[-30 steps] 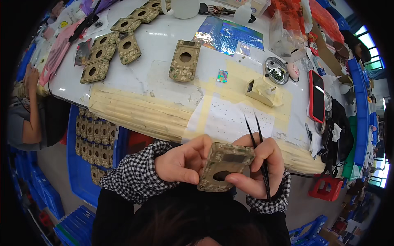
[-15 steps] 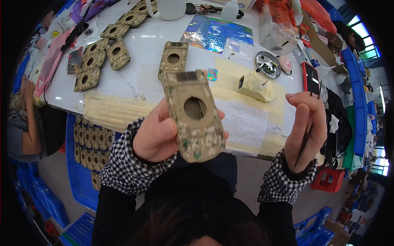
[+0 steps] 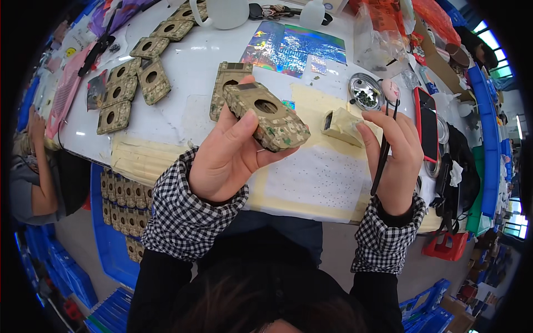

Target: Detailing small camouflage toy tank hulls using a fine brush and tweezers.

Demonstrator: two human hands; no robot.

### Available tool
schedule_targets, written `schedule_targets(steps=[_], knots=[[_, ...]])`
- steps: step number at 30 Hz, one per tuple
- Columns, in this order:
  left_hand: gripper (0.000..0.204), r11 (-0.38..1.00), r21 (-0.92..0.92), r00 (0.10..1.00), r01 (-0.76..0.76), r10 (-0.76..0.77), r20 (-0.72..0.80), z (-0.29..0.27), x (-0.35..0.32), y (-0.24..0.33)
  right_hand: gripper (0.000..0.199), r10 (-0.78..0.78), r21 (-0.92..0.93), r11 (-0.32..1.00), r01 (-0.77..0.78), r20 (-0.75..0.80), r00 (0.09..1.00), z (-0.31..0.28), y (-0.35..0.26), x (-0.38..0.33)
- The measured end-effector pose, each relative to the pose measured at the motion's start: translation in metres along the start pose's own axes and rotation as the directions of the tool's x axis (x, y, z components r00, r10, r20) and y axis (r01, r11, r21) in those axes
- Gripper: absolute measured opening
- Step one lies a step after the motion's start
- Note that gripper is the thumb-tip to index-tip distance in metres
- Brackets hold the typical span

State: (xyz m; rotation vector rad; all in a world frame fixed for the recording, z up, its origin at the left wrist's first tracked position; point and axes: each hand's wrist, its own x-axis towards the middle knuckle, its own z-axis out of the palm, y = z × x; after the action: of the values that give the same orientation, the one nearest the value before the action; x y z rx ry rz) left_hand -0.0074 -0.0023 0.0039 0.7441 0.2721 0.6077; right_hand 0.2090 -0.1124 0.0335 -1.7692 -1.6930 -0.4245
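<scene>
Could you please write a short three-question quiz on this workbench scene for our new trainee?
1. True or false: the left hand holds a camouflage housing with a round hole.
2. What does the right hand hold? A) black tweezers B) a red phone C) a white jug
3. Where is the red phone in relation to the right hand?

Key: 1 true. 2 A. 3 On the table, to the right of it.
</scene>
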Motion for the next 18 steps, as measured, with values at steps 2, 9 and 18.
schedule_targets(steps=[2,9,18], knots=[[0.053,1.000,0.007,1.000,0.024,-0.024,-0.002,-0.0009,-0.0012,0.0006,0.019,-0.010,0.015,1.000,0.010,-0.009,1.000,0.0022,0.0010,-0.0004],[0.057,0.998,0.026,0.998,0.063,-0.064,0.023,-0.0002,-0.0014,0.0015,0.017,0.007,0.028,1.000,-0.007,-0.019,1.000,0.0013,-0.0027,0.0030],[0.061,0.994,0.068,0.996,0.082,-0.084,0.026,-0.0056,-0.0018,-0.0026,0.018,0.061,0.029,0.998,-0.061,-0.023,0.998,-0.0048,-0.0049,0.0007]])
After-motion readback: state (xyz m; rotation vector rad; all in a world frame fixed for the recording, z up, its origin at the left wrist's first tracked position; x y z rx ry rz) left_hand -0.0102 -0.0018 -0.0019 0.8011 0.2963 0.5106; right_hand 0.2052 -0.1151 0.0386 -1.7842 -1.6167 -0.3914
